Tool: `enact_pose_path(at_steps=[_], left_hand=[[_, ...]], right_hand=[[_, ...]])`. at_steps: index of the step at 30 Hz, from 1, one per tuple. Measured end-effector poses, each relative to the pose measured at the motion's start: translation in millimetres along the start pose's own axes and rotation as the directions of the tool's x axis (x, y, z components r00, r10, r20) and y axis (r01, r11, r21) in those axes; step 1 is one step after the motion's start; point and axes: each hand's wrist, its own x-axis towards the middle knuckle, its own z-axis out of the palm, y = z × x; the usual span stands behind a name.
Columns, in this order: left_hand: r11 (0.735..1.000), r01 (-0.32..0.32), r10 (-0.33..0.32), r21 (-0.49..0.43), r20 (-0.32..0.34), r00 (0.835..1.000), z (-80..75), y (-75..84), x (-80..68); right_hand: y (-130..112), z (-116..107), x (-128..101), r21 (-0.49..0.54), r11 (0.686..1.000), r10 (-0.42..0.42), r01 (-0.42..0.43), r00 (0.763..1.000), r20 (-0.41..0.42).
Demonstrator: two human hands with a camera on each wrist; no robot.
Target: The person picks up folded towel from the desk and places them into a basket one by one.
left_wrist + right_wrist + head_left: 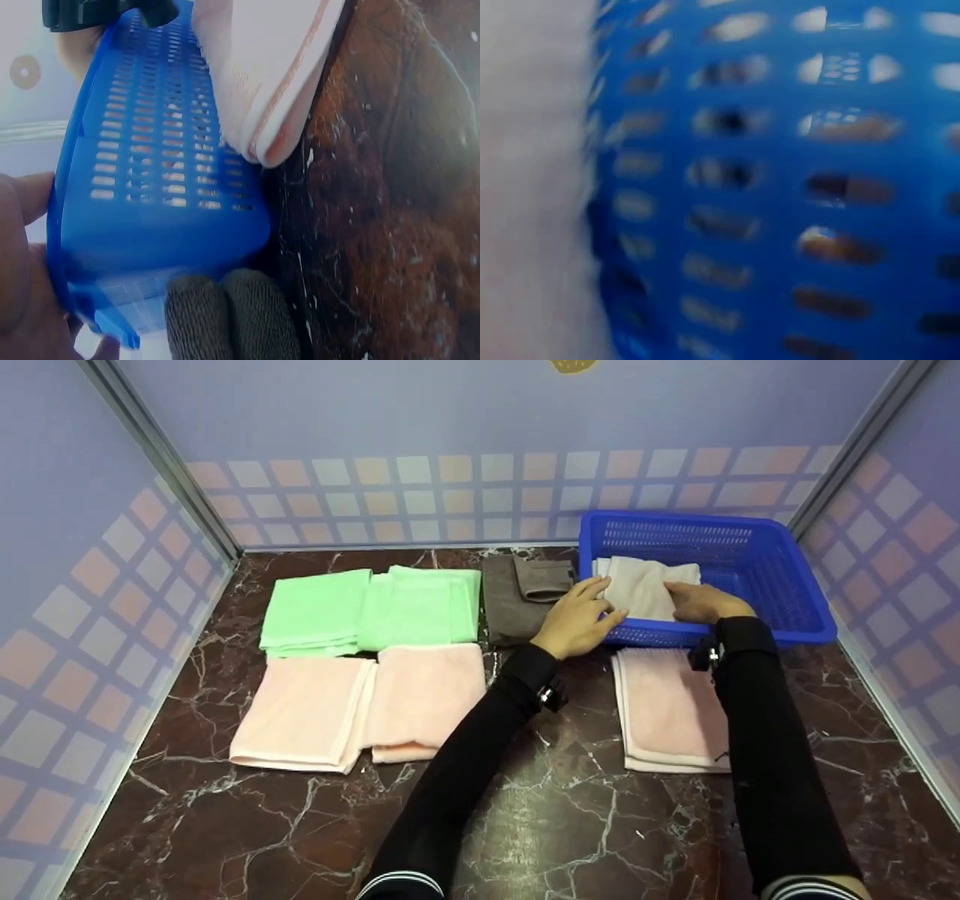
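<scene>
A folded whitish towel (637,587) lies in the left part of a blue plastic basket (814,615). At the basket's left rim is my left hand (576,619), its fingers spread and fairly straight beside the towel's left edge. The left wrist view shows that hand (22,262) by the rim. My right hand (706,604) reaches over the front rim and touches the towel's right side; whether it pinches the cloth is unclear. Only blurred towel (532,180) and basket wall (772,150) fill the right wrist view.
Grey-brown towels (517,611) lie left of the basket. Light green towels (315,611) and pink towels (300,712) are laid out farther left. Another pink towel (667,705) lies before the basket, partly under my right forearm. Patterned walls (450,420) enclose the dark marbled surface (555,810).
</scene>
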Motion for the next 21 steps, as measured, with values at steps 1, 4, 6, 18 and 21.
enact_pose_path(at_steps=[1, 4, 6, 18, 21], left_hand=[[1.0, -0.004, 0.004, -0.02, 0.002, 1.0, -0.8, -0.9, -0.1], [0.998, -0.011, 0.012, -0.063, 0.002, 1.0, -3.3, -2.7, -1.2], [0.996, -0.019, 0.019, -0.085, 0.0, 1.0, -4.4, -3.8, -2.3], [0.971, -0.113, 0.124, -0.211, 0.037, 0.992, -17.3, -20.1, -26.7], [0.971, -0.116, 0.127, -0.207, 0.04, 0.991, -24.4, -26.4, -40.7]], right_hand=[[-0.7, -0.3, 0.1, -0.008, 0.999, 0.038, -0.038, 0.999, 0.026], [-2.6, -1.0, 0.0, -0.018, 0.995, 0.103, -0.102, 0.992, 0.076], [-4.0, -0.7, -0.2, -0.018, 0.994, 0.112, -0.111, 0.991, 0.078], [-8.0, 4.9, -7.6, -0.109, 0.981, 0.099, -0.16, 0.898, -0.428], [-13.2, 9.9, -15.6, -0.081, 0.992, 0.027, -0.093, 0.807, -0.59]])
